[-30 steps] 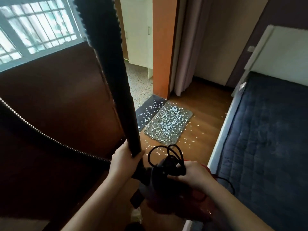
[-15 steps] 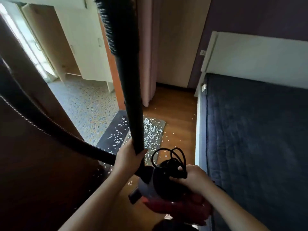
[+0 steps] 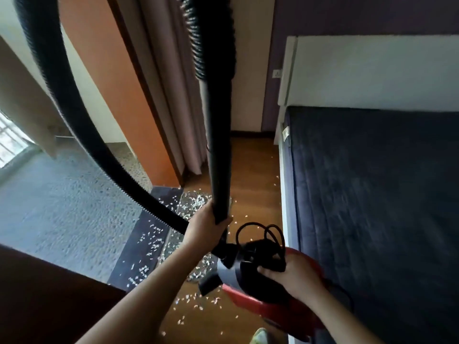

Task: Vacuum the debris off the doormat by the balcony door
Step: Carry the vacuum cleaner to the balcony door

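text: none readable | vacuum cleaner (image 3: pixel 260 281): no legible brand | bed tag (image 3: pixel 285 132): too small and blurred to read

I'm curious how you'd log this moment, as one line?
left hand: grips vacuum tube | right hand: holds vacuum body | doormat: debris remains

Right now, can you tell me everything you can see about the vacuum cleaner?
The vacuum cleaner has a red and dark grey body, carried off the floor beside the bed. Its black cord is bunched in loops on top. The right hand holds the body and cord. A smooth black tube stands nearly upright, gripped near its bottom end by the left hand. A black ribbed hose arcs up and left, out of view.
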Demonstrator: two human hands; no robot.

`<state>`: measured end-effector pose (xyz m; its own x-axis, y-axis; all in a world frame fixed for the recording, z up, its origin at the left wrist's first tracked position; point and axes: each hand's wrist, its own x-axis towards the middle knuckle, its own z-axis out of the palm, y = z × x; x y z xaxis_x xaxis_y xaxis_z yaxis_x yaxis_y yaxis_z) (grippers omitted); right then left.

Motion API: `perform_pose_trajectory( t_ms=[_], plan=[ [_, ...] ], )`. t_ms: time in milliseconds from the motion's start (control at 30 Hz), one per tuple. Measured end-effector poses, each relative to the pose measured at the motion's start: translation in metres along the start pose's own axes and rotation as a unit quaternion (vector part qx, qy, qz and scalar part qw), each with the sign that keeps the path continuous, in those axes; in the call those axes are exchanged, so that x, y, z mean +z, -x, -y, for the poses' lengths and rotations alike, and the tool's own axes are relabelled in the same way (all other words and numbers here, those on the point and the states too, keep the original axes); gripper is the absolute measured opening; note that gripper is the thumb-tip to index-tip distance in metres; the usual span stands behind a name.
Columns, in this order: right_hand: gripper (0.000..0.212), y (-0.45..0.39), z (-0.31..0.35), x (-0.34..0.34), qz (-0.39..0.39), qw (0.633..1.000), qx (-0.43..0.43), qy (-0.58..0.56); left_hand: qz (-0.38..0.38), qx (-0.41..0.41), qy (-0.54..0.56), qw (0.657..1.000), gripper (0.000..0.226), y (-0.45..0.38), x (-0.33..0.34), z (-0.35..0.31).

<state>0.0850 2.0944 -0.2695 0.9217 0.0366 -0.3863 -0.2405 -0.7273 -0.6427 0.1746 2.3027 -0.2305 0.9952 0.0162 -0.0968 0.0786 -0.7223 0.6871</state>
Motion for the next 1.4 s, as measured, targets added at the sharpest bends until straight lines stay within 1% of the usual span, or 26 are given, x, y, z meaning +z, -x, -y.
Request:
perform_pose_trajectory(
  t_ms=[100,200,267,300,367,433,567,667,767,967,1033,1100,1200,1267,1400],
  plan=[
    [0.045,-0.037,-0.005,-0.017,-0.002,0.999,0.021,-0.026,0.008,0.006,-0.013,1.0,0.033,-0.045,0.013,-0.018],
    [0.039,-0.074,-0.001,-0.038,-0.017,0.999,0.034,0.01,0.014,0.001,-0.002,1.0,0.034,-0.09,0.024,-0.031],
    [0.039,-0.104,0.001,-0.048,-0.02,0.999,0.046,0.01,0.011,0.006,0.008,1.0,0.035,-0.124,0.03,-0.034],
    [0.041,-0.12,0.002,-0.051,-0.024,0.998,0.05,0.012,0.009,0.008,0.017,1.0,0.035,-0.141,0.033,-0.036],
    [0.051,-0.153,0.004,-0.055,-0.028,0.998,0.059,0.024,0.012,0.005,0.024,1.0,0.035,-0.176,0.038,-0.038],
    [0.054,-0.188,0.007,-0.06,-0.024,0.997,0.067,0.023,0.02,0.005,0.028,0.999,0.034,-0.213,0.044,-0.039],
    [0.053,-0.256,0.028,-0.08,-0.028,0.997,0.065,0.027,0.032,0.013,0.057,0.998,0.03,-0.29,0.046,-0.041],
    [0.047,-0.297,0.048,-0.106,-0.047,0.996,0.062,0.037,0.036,0.014,0.069,0.997,0.027,-0.344,0.042,-0.05],
    [0.041,-0.339,0.062,-0.134,-0.075,0.996,0.053,0.023,0.041,0.024,0.08,0.996,0.027,-0.393,0.039,-0.065],
    [0.037,-0.423,0.072,-0.185,-0.086,0.995,0.039,-0.016,0.04,0.049,0.078,0.995,0.029,-0.486,0.049,-0.097],
    [0.036,-0.456,0.07,-0.202,-0.079,0.996,0.044,-0.026,0.039,0.047,0.069,0.996,0.029,-0.52,0.058,-0.107],
    [0.03,-0.486,0.073,-0.224,-0.064,0.997,0.044,-0.027,0.038,0.046,0.056,0.997,0.03,-0.557,0.069,-0.118],
    [0.039,-0.531,0.073,-0.257,-0.041,0.998,0.02,-0.033,0.039,0.044,0.054,0.997,0.027,-0.61,0.086,-0.137],
    [0.04,-0.557,0.073,-0.278,-0.026,0.999,0.019,-0.032,0.04,0.037,0.062,0.997,0.024,-0.638,0.092,-0.15],
    [0.028,-0.62,0.072,-0.324,-0.019,0.999,0.004,-0.028,0.049,0.027,0.047,0.997,0.026,-0.707,0.097,-0.179]
  ],
)
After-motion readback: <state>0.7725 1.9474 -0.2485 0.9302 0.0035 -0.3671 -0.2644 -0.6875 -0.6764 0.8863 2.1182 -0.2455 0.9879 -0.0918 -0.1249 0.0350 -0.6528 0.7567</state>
